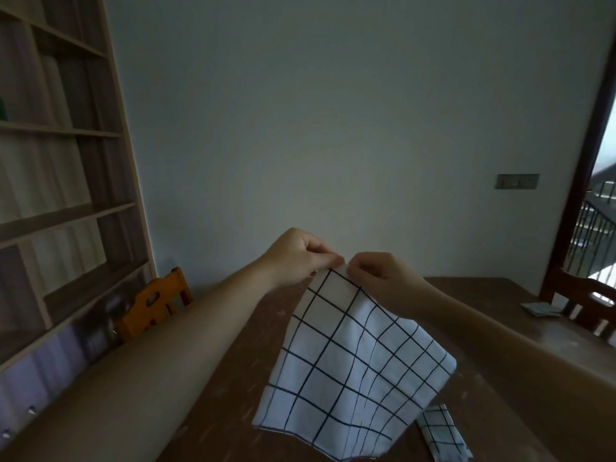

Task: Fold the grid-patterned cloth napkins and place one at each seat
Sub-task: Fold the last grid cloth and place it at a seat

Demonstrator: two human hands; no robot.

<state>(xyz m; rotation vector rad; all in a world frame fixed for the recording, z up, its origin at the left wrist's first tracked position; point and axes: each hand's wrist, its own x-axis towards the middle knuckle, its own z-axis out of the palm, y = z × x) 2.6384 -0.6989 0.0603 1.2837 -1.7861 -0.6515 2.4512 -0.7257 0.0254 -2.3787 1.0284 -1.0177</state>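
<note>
wooden shelving (63,181) left, orange chair (156,300), wall switch (517,181), railing (593,235)

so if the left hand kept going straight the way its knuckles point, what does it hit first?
The right hand: the left hand points right, fingertips nearly touching it over the napkin corner both pinch. Depth looks matched, though one view can't confirm.

The wooden table (500,345) lies bare across its far half and right side, giving hands open passage there. A raised grid napkin (350,371) hangs over the middle, screening the surface beneath. A folded napkin (443,435) lies near the front edge, another (541,309) at the far right beside a dark chair (590,305). An orange chair (155,303) bounds the left edge
</note>
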